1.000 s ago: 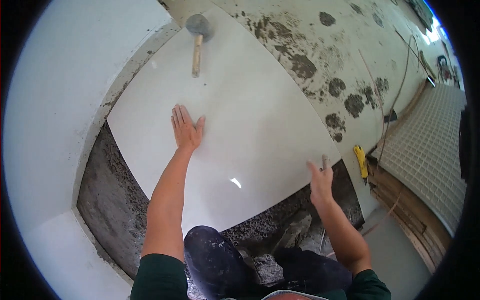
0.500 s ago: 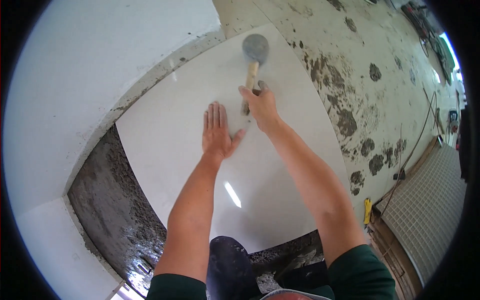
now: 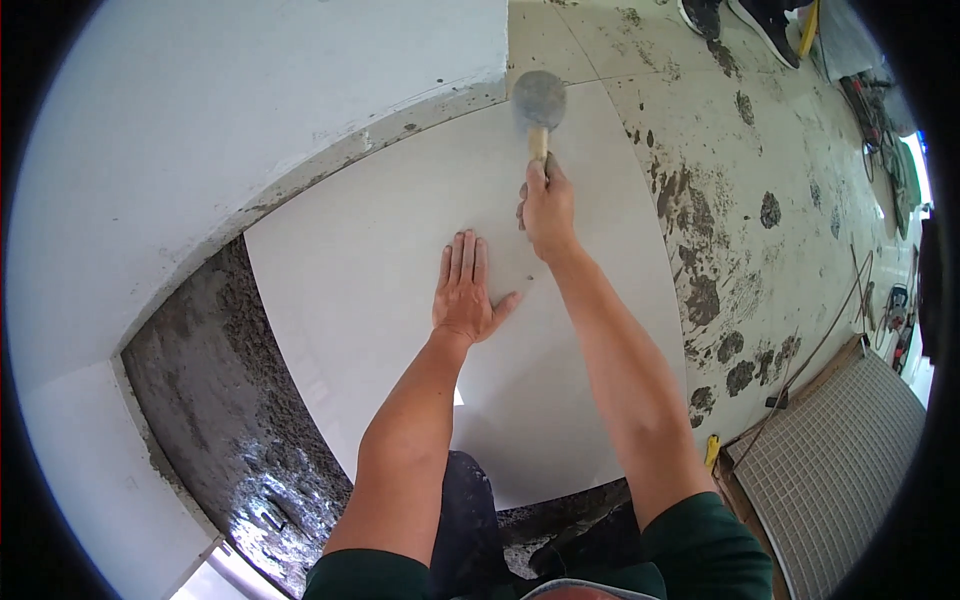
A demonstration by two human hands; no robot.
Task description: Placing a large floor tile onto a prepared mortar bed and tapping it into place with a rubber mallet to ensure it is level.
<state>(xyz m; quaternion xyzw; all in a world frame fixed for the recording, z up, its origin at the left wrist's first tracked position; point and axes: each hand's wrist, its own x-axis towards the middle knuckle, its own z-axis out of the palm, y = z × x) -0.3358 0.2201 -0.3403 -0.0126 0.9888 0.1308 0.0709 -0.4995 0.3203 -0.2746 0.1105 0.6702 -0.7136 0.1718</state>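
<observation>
A large glossy white floor tile (image 3: 380,260) lies in front of me, its left side reaching over dark wet mortar (image 3: 215,350). My left hand (image 3: 466,290) rests flat on the tile's middle, fingers stretched and thumb out to the side. Farther up and to the right, my right hand (image 3: 548,210) is wrapped round the pale wooden handle of a rubber mallet (image 3: 539,100). The mallet's round grey head is over the tile's far end, near the wall corner; whether it touches the surface I cannot tell.
A white wall (image 3: 300,90) bounds the left and far left. Laid tiles (image 3: 740,250) on the right carry mud blotches. A grid-backed tile (image 3: 840,460) leans at lower right beside a yellow tool (image 3: 712,450). Another person's shoes (image 3: 765,30) stand at the far right.
The view has shifted, bringing another person's shoes into sight. My right hand now grips the mallet handle closer to its head with fingers wrapped. My left hand stays flat on the tile.
</observation>
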